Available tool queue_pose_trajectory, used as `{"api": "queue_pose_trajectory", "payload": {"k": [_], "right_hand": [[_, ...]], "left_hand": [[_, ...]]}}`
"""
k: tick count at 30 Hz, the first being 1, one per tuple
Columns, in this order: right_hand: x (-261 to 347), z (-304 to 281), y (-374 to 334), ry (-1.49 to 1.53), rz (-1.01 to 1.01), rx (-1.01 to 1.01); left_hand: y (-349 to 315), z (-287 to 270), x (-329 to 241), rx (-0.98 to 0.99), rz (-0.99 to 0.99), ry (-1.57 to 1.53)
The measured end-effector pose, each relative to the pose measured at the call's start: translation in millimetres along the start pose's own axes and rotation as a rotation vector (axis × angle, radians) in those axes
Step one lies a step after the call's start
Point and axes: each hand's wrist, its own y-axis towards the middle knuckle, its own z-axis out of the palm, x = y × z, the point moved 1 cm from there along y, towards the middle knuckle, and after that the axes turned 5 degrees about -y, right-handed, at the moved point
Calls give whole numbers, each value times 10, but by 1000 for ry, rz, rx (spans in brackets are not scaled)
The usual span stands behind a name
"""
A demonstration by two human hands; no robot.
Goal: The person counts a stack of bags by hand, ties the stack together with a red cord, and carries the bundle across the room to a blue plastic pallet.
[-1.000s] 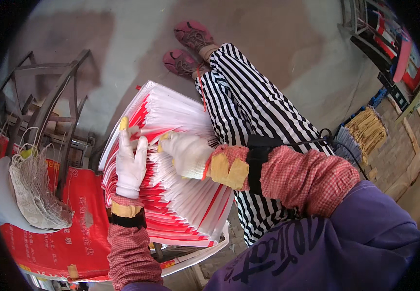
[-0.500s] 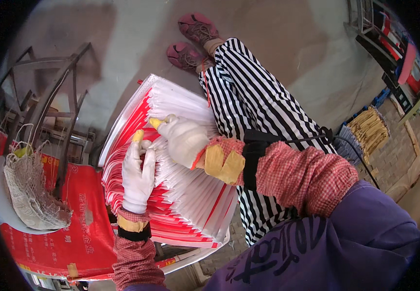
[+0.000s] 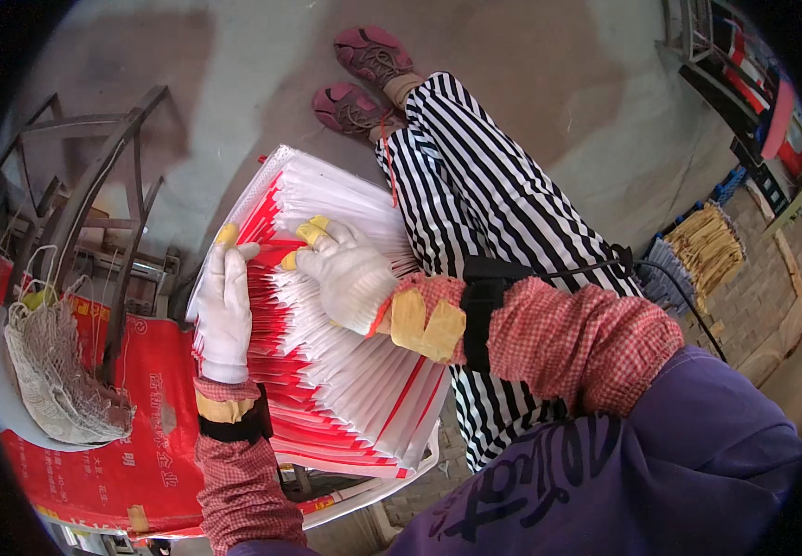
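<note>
A thick fanned stack of white and red sacks or sheets (image 3: 364, 389) leans beside my legs, its many folded edges facing up. On its left side lies my left hand (image 3: 225, 315), in a white glove with a yellow-taped fingertip, fingers stretched out along the red edges. My right hand (image 3: 353, 283), gloved alike with yellow-taped fingertips, rests over the white edges at the middle. Its fingers are spread and point left, touching a raised red edge. A short gap parts the two hands. I cannot make out anything gripped in either one.
To the left are a dark metal frame (image 3: 95, 195), a bundle of whitish netting (image 3: 63, 371) and a red printed sheet (image 3: 165, 435). My striped trouser legs (image 3: 503, 204) border the stack on the right. A tan strand bundle (image 3: 705, 246) lies farther right.
My left hand has moved left and slightly up, onto the stack's left edge. My right hand's fingers have spread, while its arm stays nearly in place. More red edges show between the hands.
</note>
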Motion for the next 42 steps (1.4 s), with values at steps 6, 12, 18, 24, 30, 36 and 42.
{"api": "queue_pose_trajectory", "payload": {"k": [6, 12, 18, 24, 30, 36, 42], "right_hand": [[35, -111, -28, 182, -18, -18], [35, -192, -34, 191, 18, 198], [-71, 9, 67, 275, 219, 35], [-113, 47, 248, 197, 258, 78], [-113, 28, 216, 237, 230, -11], [-12, -77, 110, 193, 234, 117], [-43, -3, 122, 123, 200, 162]], "left_hand": [[41, 17, 139, 14, -15, -72], [49, 147, 104, 3, 17, -20], [-2, 143, 82, 39, -20, 8], [-26, 125, 51, 88, 4, 103], [-12, 112, 56, 128, -51, 74], [134, 137, 10, 83, -12, -12], [240, 234, -100, 202, 477, 525]]}}
